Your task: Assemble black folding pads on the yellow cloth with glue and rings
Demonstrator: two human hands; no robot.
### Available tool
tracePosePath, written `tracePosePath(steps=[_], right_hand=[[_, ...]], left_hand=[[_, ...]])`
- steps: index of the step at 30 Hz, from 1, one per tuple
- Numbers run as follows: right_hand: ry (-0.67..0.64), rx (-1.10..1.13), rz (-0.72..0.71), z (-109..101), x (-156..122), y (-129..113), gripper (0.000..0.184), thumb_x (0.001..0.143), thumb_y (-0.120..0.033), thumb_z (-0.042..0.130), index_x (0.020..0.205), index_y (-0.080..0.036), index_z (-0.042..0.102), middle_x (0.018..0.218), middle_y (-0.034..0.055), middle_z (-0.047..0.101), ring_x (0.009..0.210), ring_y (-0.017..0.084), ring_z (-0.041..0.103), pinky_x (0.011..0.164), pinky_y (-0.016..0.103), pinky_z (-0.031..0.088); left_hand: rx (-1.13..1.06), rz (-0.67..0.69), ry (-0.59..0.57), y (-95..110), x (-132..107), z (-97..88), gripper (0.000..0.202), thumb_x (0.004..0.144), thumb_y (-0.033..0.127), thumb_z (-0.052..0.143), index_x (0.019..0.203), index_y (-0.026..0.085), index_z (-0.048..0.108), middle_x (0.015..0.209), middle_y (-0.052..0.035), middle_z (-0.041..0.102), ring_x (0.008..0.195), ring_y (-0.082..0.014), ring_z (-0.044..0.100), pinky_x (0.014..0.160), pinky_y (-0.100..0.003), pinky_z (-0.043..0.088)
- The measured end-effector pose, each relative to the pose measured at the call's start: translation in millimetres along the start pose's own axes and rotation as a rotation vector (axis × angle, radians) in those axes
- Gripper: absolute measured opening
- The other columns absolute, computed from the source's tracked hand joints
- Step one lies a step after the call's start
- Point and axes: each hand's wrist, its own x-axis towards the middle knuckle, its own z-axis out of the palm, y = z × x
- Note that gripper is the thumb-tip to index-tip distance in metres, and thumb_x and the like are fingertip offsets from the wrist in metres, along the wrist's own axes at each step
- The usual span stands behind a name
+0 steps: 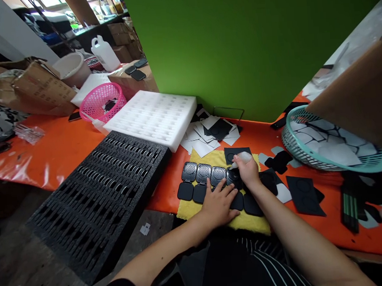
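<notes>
Row of open compacts is lying on the yellow cloth near the table's front edge, long axis running left-right, grid halves pointing to the far edge, black lids toward the person. Right hand is clamping a small white bottle, tip pointing left & down at the row's right-end compact. Left hand is pressing flat, fingers spread, on the row's middle. Black foam tray is sitting off the left; teal basket at the far right; white foam tray behind.
</notes>
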Motion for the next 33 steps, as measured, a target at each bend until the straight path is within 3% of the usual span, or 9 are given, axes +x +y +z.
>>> tracePosePath(steps=[3, 7, 11, 18, 23, 29, 33], right_hand=[[0.019, -0.005, 0.011, -3, 3, -1, 0.035, 0.068, -0.052, 0.056, 0.078, -0.018, 0.057, 0.07, 0.0038, 0.065, 0.068, 0.018, 0.059, 0.064, 0.03, 0.044], [0.046, 0.208, 0.124, -13, 3, 5, 0.034, 0.068, -0.052, 0.055, 0.073, -0.018, 0.054, 0.063, 0.0017, 0.062, 0.048, 0.013, 0.05, 0.045, 0.024, 0.037], [0.022, 0.301, 0.158, -27, -6, 12, 0.032, 0.067, -0.049, 0.058, 0.072, -0.017, 0.055, 0.062, 0.0014, 0.061, 0.044, 0.011, 0.046, 0.04, 0.023, 0.032], [-0.022, -0.03, 0.032, -38, -21, 8, 0.032, 0.071, -0.05, 0.055, 0.072, -0.018, 0.058, 0.067, 0.003, 0.063, 0.059, 0.017, 0.055, 0.058, 0.029, 0.042], [-0.024, -0.16, -0.039, -40, -23, 6, 0.03, 0.071, -0.049, 0.056, 0.078, -0.02, 0.059, 0.072, 0.0032, 0.064, 0.066, 0.018, 0.057, 0.065, 0.03, 0.042], [0.07, 0.169, 0.141, -46, -6, 19, 0.036, 0.069, -0.05, 0.056, 0.08, -0.017, 0.057, 0.066, 0.0032, 0.063, 0.049, 0.013, 0.051, 0.043, 0.023, 0.037], [0.146, 0.31, 0.165, -52, 7, 23, 0.037, 0.067, -0.048, 0.059, 0.086, -0.016, 0.056, 0.065, 0.0018, 0.062, 0.049, 0.012, 0.052, 0.041, 0.021, 0.036]], left_hand=[[-0.004, -0.024, 0.007, 1, 0, 1.7, 0.059, 0.074, 0.054, 0.05, 0.125, 0.028, 0.039, 0.131, -0.0023, 0.043, 0.128, -0.0285, 0.021, 0.1, -0.064, -0.002], [-0.053, -0.035, 0.027, 1, 1, 2.2, 0.058, 0.073, 0.054, 0.051, 0.124, 0.029, 0.039, 0.131, -0.0007, 0.043, 0.127, -0.0271, 0.022, 0.099, -0.063, -0.007], [-0.067, -0.035, 0.027, 1, 2, 1.4, 0.058, 0.073, 0.053, 0.051, 0.124, 0.029, 0.039, 0.13, -0.0011, 0.044, 0.127, -0.0277, 0.022, 0.099, -0.064, -0.007], [-0.049, -0.039, 0.016, 1, 3, 3.1, 0.058, 0.073, 0.053, 0.052, 0.124, 0.029, 0.041, 0.13, -0.0024, 0.044, 0.127, -0.0292, 0.022, 0.099, -0.064, -0.007], [-0.035, -0.046, 0.005, 1, 3, 3.9, 0.058, 0.073, 0.054, 0.051, 0.124, 0.029, 0.04, 0.13, -0.002, 0.044, 0.127, -0.0289, 0.021, 0.098, -0.063, -0.009], [-0.003, -0.037, -0.016, 5, 5, -2.0, 0.056, 0.075, 0.055, 0.047, 0.123, 0.026, 0.041, 0.132, -0.0016, 0.041, 0.129, -0.027, 0.017, 0.098, -0.063, -0.01], [0.002, 0.041, -0.02, 15, 10, -3.3, 0.055, 0.079, 0.054, 0.04, 0.126, 0.025, 0.039, 0.137, -0.001, 0.035, 0.13, -0.0262, 0.013, 0.099, -0.061, -0.011]])
